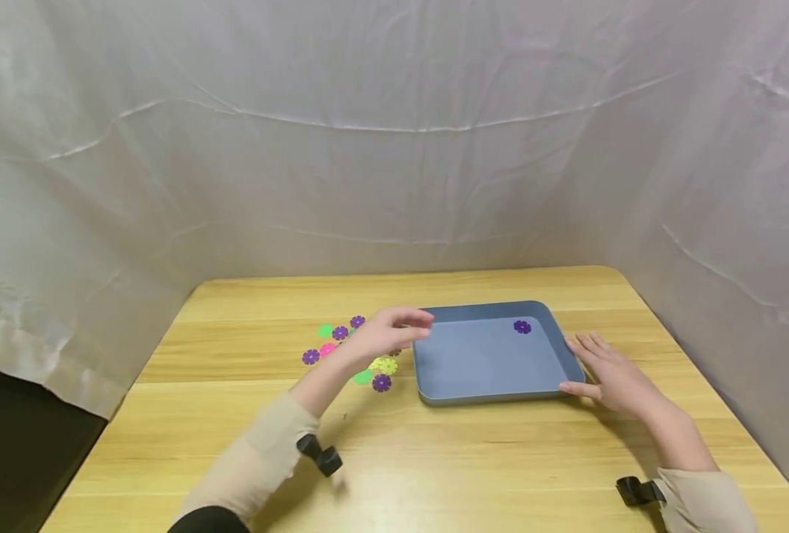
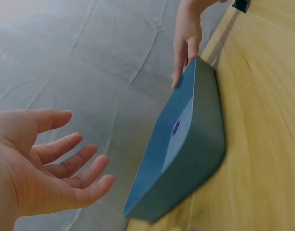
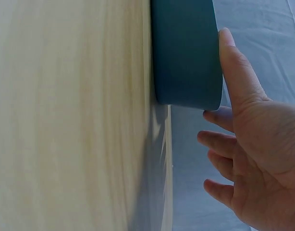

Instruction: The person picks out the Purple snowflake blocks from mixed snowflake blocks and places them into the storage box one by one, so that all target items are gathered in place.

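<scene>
A blue-grey rectangular tray (image 1: 494, 363) lies on the table, with one purple snowflake disc (image 1: 522, 326) inside near its far right corner. My left hand (image 1: 394, 330) hovers at the tray's left rim, fingers loosely bent and apart; in the left wrist view nothing sits in its palm. Below and left of that hand, several notched plastic discs (image 1: 381, 383) in purple, green, yellow and pink are scattered, some hidden by the forearm. My right hand (image 1: 610, 375) rests at the tray's near right corner, thumb (image 3: 234, 62) along the rim and the other fingers spread beside the outer wall.
The wooden table (image 1: 501, 459) has rounded far corners. Pale grey cloth (image 1: 394, 185) hangs behind it and on both sides. A black strap mount (image 1: 319, 455) sits on the left wrist, another (image 1: 637, 491) on the right.
</scene>
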Available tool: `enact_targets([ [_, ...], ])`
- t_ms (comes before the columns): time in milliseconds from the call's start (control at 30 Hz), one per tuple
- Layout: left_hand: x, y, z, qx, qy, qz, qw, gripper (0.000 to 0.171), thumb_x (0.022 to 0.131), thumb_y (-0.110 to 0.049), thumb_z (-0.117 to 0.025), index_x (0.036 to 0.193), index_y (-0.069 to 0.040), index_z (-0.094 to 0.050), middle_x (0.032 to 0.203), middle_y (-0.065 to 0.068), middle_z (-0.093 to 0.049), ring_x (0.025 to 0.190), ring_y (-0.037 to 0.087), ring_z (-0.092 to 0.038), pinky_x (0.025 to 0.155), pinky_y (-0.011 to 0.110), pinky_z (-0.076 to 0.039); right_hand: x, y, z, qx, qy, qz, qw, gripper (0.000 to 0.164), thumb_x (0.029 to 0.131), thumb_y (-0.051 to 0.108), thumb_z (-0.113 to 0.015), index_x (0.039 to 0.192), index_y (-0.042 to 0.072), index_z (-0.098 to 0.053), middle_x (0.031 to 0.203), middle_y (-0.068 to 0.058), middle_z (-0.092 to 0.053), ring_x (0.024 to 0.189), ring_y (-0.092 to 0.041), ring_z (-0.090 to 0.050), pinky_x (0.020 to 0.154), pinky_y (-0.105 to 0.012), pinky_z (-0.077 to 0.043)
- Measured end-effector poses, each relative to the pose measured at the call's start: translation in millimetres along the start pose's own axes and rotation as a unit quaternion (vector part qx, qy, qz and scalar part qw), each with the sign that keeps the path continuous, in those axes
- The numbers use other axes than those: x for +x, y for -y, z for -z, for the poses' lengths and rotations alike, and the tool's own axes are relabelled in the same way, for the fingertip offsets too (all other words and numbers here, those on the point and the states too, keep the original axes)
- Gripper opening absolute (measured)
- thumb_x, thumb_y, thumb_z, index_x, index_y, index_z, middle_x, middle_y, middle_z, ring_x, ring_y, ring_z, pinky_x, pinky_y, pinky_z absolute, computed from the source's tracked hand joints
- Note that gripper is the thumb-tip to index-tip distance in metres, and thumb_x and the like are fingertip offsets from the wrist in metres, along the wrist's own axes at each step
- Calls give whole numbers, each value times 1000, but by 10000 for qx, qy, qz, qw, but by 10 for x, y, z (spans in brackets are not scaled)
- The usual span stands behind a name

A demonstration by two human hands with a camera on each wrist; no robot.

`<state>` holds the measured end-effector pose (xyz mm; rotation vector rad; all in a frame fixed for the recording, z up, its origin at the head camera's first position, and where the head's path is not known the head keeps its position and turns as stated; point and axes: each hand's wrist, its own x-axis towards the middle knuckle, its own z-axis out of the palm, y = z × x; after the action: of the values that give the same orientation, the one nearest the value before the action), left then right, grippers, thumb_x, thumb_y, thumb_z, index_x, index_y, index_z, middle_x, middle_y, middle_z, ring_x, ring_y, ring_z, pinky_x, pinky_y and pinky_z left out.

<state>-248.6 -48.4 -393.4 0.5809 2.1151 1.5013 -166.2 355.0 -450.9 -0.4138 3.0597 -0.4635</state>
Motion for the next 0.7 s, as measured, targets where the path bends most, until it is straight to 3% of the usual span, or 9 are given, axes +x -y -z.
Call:
enact_targets([
  [167,-260,198,112,336,-472,-227,9981,39,93,-24,-65,130,-13,-61,131,8,-63,117,25,-61,98,42,-53,-26,5,18,50,-18,-5,10000,92,85,53,-67,148,-4,-32,152,-35,-25,141,-55,-18,111,-69,-21],
  [367,-395,477,102,982,-834,-469,9906,40,90,-24,-69,126,-9,-62,126,14,-65,115,30,-61,93,36,-55,-9,-14,9,43,-7,-10,10000,92,85,53,-67,148,-3,-33,152,-35,-26,141,-55,-19,111,-69,-22],
  [467,-433,574,95,1240,-1022,-393,9862,37,88,-20,-71,121,-7,-65,121,13,-67,106,28,-62,87,35,-55,10,-17,-18,-7,-31,27,10000,91,85,54,-67,148,-4,-33,151,-35,-27,140,-55,-20,111,-69,-22],
  [567,-443,665,97,1571,-1120,-76,9812,34,83,-19,-76,114,-9,-67,107,7,-68,91,18,-60,75,29,-53,14,-3,-28,0,-29,49,10000,91,85,54,-67,148,-4,-34,151,-35,-28,140,-56,-21,110,-69,-23],
  [700,-425,759,98,2020,-981,272,9741,31,78,-20,-80,105,-11,-68,90,1,-63,78,14,-55,66,26,-49,0,19,-10,76,13,4,10000,92,85,53,-67,148,-4,-33,151,-35,-27,141,-55,-20,110,-70,-22],
])
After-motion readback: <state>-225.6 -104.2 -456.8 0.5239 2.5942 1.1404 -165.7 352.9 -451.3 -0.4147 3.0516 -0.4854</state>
